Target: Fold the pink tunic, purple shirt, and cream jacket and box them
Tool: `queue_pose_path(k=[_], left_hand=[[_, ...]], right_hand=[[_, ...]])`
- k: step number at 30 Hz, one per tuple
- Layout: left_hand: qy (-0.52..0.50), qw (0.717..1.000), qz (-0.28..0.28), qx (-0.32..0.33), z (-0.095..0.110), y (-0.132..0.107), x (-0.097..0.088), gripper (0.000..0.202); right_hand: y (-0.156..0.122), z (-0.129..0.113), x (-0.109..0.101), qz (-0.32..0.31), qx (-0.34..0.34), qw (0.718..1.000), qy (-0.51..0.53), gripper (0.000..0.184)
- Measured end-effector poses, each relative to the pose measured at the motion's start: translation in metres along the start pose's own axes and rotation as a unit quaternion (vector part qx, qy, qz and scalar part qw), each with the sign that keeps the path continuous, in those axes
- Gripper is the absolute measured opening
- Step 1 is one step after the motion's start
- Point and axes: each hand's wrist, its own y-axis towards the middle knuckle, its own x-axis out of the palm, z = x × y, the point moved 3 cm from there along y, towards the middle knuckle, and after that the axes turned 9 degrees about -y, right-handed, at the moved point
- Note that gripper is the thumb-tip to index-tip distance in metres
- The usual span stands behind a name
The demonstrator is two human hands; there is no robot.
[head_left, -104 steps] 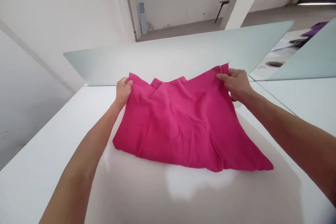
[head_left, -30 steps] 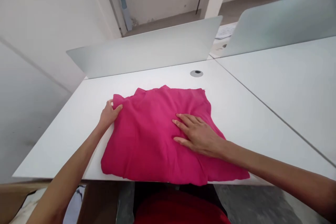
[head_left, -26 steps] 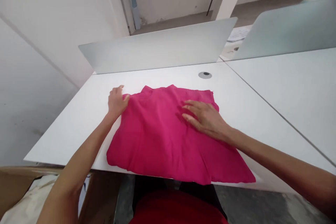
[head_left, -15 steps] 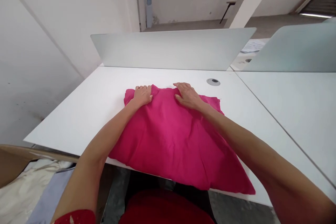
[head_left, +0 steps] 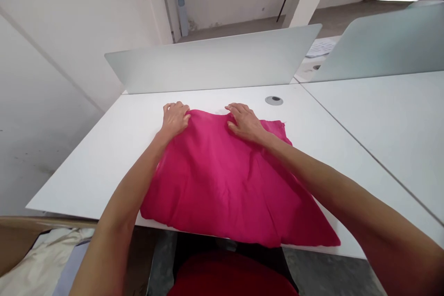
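White desk, both arms outstretched, left hand and right hand pinching pink cloth

Cloth: solid magenta, unpatterned. Desk: plain white. Divider panel: pale grey. Lap clothing: red.

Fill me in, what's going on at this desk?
A person is handling a folded pink cloth garment on a white desk with bare hands. The left hand and right hand both sit at its far edge, fingers on the fabric. Its near side reaches the desk's front edge. A frosted panel stands beyond.
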Motion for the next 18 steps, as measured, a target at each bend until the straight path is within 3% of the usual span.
queue_pose_path(k=[5, 8, 11, 13, 16, 18], left_hand=[[0.004, 0.998, -0.048, -0.037, -0.005, 0.001, 0.026, 0.030], [-0.014, 0.998, -0.040, -0.048, -0.007, -0.007, 0.029, 0.036], [-0.032, 0.997, -0.015, -0.073, -0.016, -0.021, 0.008, 0.042], [-0.038, 0.990, -0.019, -0.136, -0.028, -0.037, -0.012, 0.045], [-0.033, 0.968, -0.064, -0.240, -0.041, -0.073, -0.037, 0.054], [-0.030, 0.955, -0.117, -0.271, -0.042, -0.104, -0.044, 0.060]], right_hand=[[-0.019, 0.005, 0.014, -0.046, 0.017, 0.999, -0.021, 0.063], [-0.023, 0.014, 0.004, -0.010, 0.032, 0.999, -0.027, 0.064], [-0.032, 0.014, -0.020, 0.053, 0.043, 0.998, -0.008, 0.064], [-0.044, 0.005, -0.033, 0.077, 0.044, 0.996, 0.011, 0.066], [-0.076, -0.015, -0.038, 0.068, 0.007, 0.997, 0.030, 0.069], [-0.103, -0.020, -0.034, 0.045, -0.010, 0.999, 0.029, 0.072]])
